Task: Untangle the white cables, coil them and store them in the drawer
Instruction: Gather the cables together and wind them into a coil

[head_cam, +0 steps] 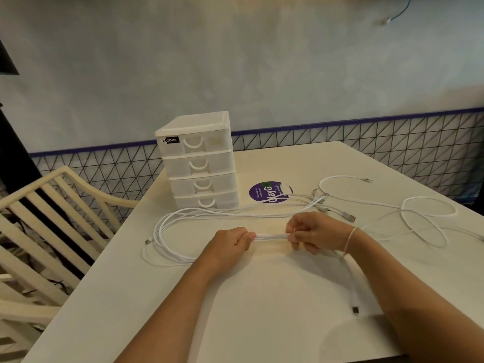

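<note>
Several white cables (209, 213) lie in long loops across the white table (262, 323). My left hand (233, 244) and my right hand (314, 231) both grip the same bunch of strands, pulled straight between them at the table's middle. One plug end (355, 309) trails down under my right wrist. More loose loops (429, 213) and several plug ends (324, 203) lie to the right. A white four-drawer box (199, 161) stands at the back left of the table, with all its drawers closed.
A round purple sticker (269, 191) sits on the table beside the drawer box, partly crossed by cables. A cream slatted chair (52, 218) stands close to the table's left edge. A wall with a black wire grid runs behind.
</note>
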